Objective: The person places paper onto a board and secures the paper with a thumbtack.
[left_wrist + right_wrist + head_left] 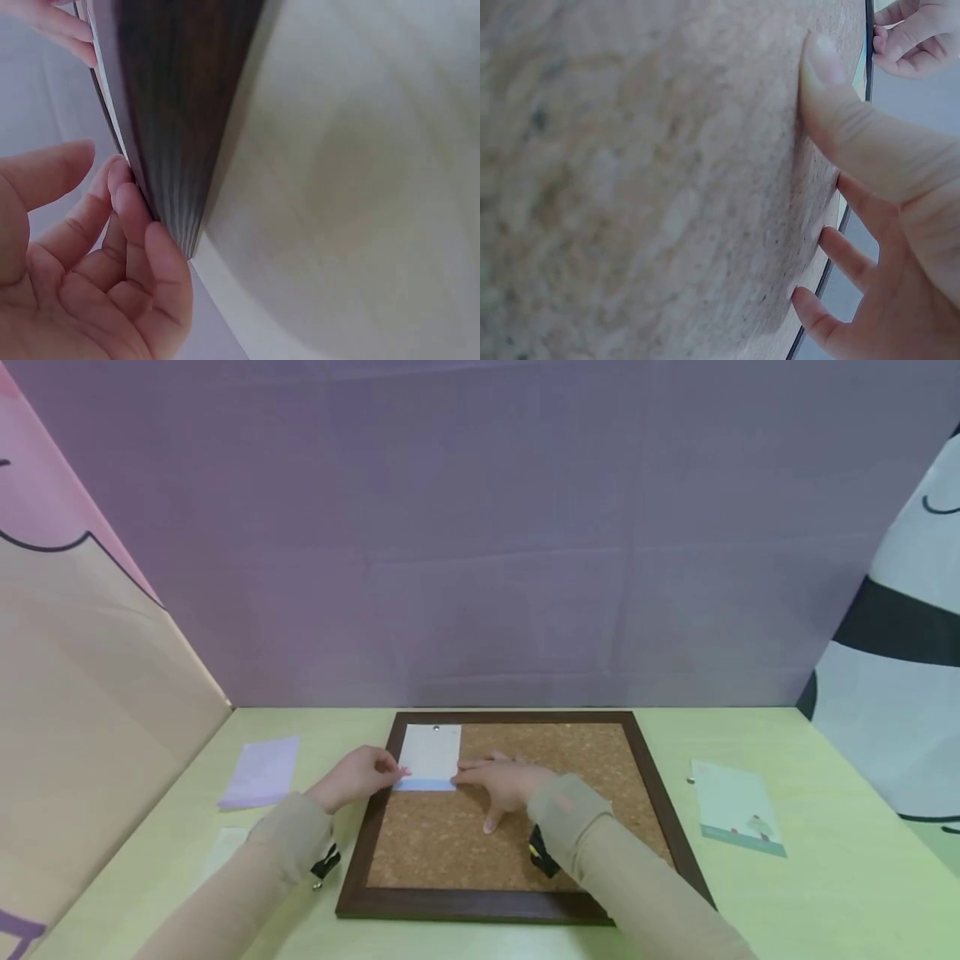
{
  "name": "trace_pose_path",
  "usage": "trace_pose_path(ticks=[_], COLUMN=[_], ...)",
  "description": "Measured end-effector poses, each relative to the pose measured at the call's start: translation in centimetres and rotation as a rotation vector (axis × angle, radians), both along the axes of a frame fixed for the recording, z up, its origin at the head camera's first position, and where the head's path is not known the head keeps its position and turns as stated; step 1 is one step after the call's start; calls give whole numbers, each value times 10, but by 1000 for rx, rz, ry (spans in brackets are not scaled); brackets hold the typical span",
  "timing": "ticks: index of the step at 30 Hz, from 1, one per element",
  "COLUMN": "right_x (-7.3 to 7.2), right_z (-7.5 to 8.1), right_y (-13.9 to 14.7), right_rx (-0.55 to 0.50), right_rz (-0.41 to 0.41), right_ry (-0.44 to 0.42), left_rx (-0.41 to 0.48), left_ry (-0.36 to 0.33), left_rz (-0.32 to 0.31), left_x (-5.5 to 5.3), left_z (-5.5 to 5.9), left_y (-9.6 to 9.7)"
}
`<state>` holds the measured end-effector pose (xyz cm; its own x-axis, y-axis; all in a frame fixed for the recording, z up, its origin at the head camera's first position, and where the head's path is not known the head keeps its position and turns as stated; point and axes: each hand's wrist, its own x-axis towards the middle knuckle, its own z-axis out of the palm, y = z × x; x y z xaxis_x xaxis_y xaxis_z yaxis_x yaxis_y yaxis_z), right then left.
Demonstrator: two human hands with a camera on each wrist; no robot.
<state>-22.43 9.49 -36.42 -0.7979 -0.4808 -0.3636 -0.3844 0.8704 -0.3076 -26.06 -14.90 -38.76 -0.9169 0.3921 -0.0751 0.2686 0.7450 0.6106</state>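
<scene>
A cork board (517,852) in a dark brown frame (480,906) lies on the table. At its upper left is a white note sheet (430,752) with a blue bottom strip, and a small silver pin (437,727) sits at its top edge. The left hand (362,774) touches the sheet's lower left corner. In the left wrist view its fingers (129,202) bend against the frame's edge, with the thumb apart from them. My right hand (504,783) lies spread on the cork, fingertips at the sheet's right edge; its thumb (832,82) presses on the cork.
Left of the board lie a lilac sheet (260,772) and a pale sheet (225,852) partly covered by the left sleeve. On the right is a pale green sheet (735,802), a small metal piece (691,780) at its edge. A purple backdrop (510,543) stands behind the table.
</scene>
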Motion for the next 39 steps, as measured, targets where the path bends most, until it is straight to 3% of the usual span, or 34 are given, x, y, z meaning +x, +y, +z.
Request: trace_pose_path(ticks=[7, 16, 21, 39], right_x=[1, -1, -1, -1], right_z=[-1, -1, -1, -5], right_y=[1, 2, 2, 4], right_rx=[-18, -21, -7, -26], right_rz=[-1, -4, -12, -22], right_ry=[0, 1, -17, -22], left_rx=[12, -27, -8, 98], left_ry=[40, 45, 51, -62], left_rz=[-35, -4, -23, -69], left_x=[4, 8, 12, 29], left_z=[-1, 0, 1, 6], left_y=[1, 2, -1, -6])
